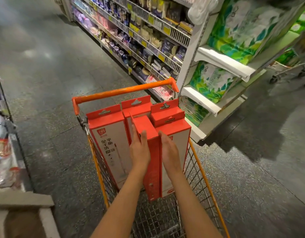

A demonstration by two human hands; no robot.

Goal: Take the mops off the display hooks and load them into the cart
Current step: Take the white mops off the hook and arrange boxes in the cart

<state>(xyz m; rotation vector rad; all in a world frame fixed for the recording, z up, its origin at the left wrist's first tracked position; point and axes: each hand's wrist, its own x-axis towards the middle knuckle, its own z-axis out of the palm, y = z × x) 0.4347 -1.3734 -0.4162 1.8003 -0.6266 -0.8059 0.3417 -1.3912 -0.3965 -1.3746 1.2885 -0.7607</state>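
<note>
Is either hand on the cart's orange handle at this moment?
No: the left hand and right hand press flat on either side of a red mop box, away from the orange handle.

Two bare forearms, no sleeves anywhere in view; left hand and right hand both ungloved, no rings, watch or bracelet visible on fingers or wrists; short, plain fingernails on the left hand
</note>
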